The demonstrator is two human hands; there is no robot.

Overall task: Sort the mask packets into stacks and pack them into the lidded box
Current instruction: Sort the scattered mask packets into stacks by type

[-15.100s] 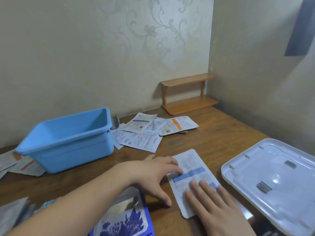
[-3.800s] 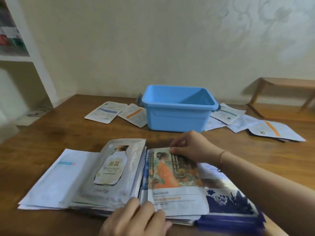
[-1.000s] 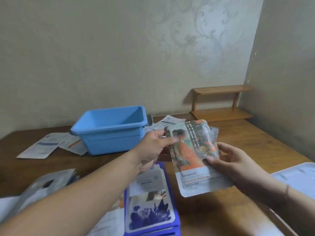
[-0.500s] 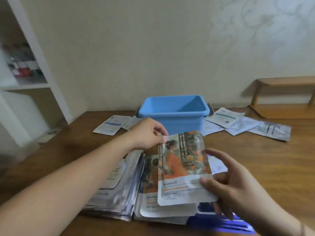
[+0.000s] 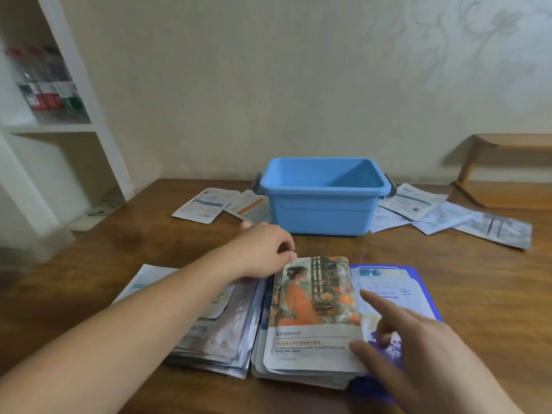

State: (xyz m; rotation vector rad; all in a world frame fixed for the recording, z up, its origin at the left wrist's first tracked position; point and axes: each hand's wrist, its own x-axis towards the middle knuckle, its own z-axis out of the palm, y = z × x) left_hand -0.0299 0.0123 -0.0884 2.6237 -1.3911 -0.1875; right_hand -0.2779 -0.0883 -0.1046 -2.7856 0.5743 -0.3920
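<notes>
White shelving unit [image 5: 74, 121]: stands far to the left of the left hand, with blurred bottles [image 5: 44, 82] on its upper shelf.

Silver packet stack [image 5: 221, 333]: lies on the wooden table [image 5: 493, 282] directly under the left forearm. A pale packet [image 5: 140, 282] protrudes from beneath it on the outer side.

Left hand [image 5: 263, 252]: reaches forward over the silver stack. The fingers are curled loosely, and the fingertips meet the upper left corner of the orange-figure packet [image 5: 316, 306]. Whether they pinch that corner or only touch it cannot be determined.

Orange-figure packet: lies flat and face up between the two hands, as the top item of the middle stack [image 5: 298, 375]. This stack is just beside the silver stack.

Right hand [image 5: 412, 348]: rests at the right edge of the orange-figure packet. The index finger [image 5: 376, 303] is extended and the thumb [image 5: 364, 351] contacts the lower right corner of the packet. The remaining fingers are relaxed. The hand encloses nothing.

Blue packet stack [image 5: 418, 288]: lies under and beyond the right hand, touching the middle stack.

Blue box [image 5: 322, 201]: stands upright beyond both hands, near the wall, with its top uncovered. The visible interior holds no packets.

Loose packets: two [image 5: 206, 204] lie beyond the left hand, beside the box. Several more [image 5: 448, 216] are spread beyond the right hand, on the other side of the box.

Wooden rack [image 5: 507, 171]: stands farthest right, against the wall.
</notes>
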